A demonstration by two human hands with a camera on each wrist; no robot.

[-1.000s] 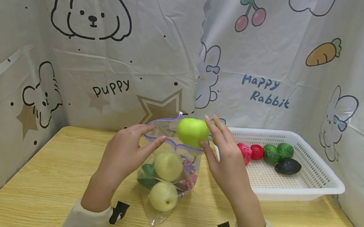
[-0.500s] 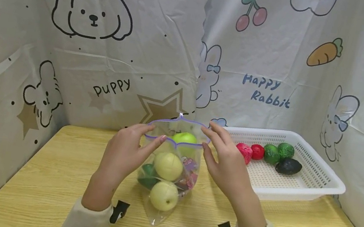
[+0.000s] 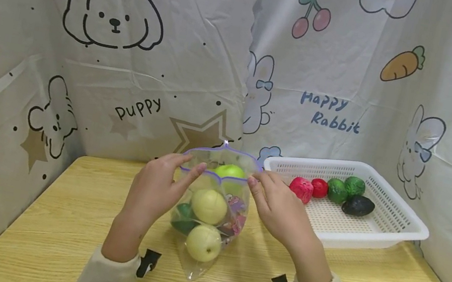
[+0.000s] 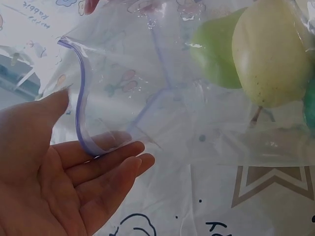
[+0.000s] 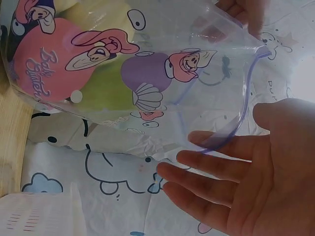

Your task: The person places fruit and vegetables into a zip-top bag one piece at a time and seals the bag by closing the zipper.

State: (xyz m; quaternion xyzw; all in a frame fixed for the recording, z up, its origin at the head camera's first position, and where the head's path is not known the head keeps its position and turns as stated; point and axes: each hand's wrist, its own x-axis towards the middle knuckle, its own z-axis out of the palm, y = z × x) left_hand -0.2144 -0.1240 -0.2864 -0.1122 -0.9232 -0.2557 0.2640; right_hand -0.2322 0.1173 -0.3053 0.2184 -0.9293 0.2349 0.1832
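A clear plastic zip bag with a purple-edged rim (image 3: 237,208) is upright in front of the person, mouth gaping, over the pale yellow wood-grain table (image 3: 72,215). The left hand (image 3: 158,189) is at the left end of that rim: in the left wrist view its forefinger lies behind the plastic, and the thumb stands apart from the fingers. The right hand (image 3: 282,206) is at the opposite end, its fingers fairly straight against the rim and the thumb spread away from them.

Inside the bag, two pale yellow-green round fruits sit one above the other, the upper (image 3: 209,206) and the lower (image 3: 204,243). A dark green rounded thing (image 3: 184,218) lies just left of them, and a bright green smooth fruit (image 3: 231,171) is higher up, behind the upper pale one (the cartoon figures on the right are printed on the plastic itself).

At the right stands a white perforated plastic basket (image 3: 367,240), near the right hand but not touching it. It holds a pinkish-red wrinkled ball (image 3: 301,190), a smaller red ball (image 3: 319,188), two textured green balls (image 3: 337,191) and a black oval thing (image 3: 357,206) near these.
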